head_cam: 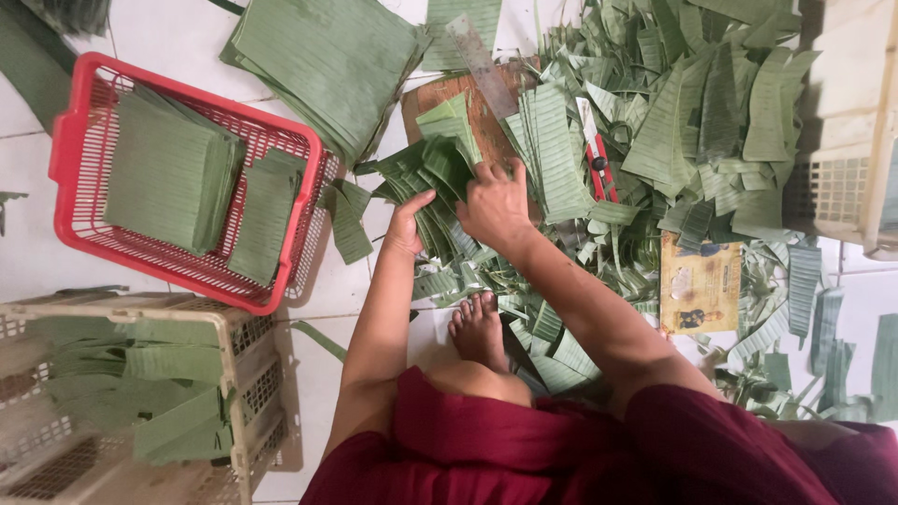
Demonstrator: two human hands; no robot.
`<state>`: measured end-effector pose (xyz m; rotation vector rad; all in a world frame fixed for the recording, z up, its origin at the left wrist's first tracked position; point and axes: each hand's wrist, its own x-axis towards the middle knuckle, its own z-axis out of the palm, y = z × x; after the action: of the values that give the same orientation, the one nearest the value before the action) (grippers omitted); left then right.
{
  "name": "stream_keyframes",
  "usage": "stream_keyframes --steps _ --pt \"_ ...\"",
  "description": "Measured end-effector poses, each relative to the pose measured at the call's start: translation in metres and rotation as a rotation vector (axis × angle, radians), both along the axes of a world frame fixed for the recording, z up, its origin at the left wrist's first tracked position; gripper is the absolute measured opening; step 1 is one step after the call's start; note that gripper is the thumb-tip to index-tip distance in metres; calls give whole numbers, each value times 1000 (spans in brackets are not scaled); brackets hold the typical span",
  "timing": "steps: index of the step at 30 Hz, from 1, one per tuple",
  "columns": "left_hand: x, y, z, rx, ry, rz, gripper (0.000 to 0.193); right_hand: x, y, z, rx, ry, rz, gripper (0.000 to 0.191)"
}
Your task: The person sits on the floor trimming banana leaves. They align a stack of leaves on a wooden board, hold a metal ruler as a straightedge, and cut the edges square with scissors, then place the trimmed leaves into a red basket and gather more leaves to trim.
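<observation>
Both hands work on a loose bundle of cut banana leaf strips (432, 178) on the floor beside a brown wooden board (440, 93). My left hand (408, 223) presses the near left edge of the bundle. My right hand (494, 208) grips the bundle from the right, fingers curled over the strips. A long metal ruler (480, 62) lies on the board. A red utility knife (597, 154) rests on leaf pieces to the right of my right hand.
A red basket (75, 140) at left holds stacked leaf squares. A beige crate (243, 374) with leaf pieces sits lower left, another crate (847, 140) at right. A stack of leaf sheets (327, 56) lies at the top, scraps (711, 112) cover the right. My bare foot (477, 329) rests below the bundle.
</observation>
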<state>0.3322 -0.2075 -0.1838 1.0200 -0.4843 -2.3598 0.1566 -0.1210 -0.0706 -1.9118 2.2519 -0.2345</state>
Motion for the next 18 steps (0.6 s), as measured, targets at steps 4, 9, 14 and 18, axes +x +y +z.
stream_keyframes --steps 4,9,14,18 --pt "2 -3 -2 49 73 14 40 2 4 9 -5 66 46 24" --pt "1 -5 -4 85 201 29 48 -15 1 13 -27 -59 -48 20" --pt "-12 1 0 130 293 39 54 -45 1 15 -28 -349 -155 23" --pt "-22 6 1 115 261 32 53 -36 8 13 -24 -259 -180 24"
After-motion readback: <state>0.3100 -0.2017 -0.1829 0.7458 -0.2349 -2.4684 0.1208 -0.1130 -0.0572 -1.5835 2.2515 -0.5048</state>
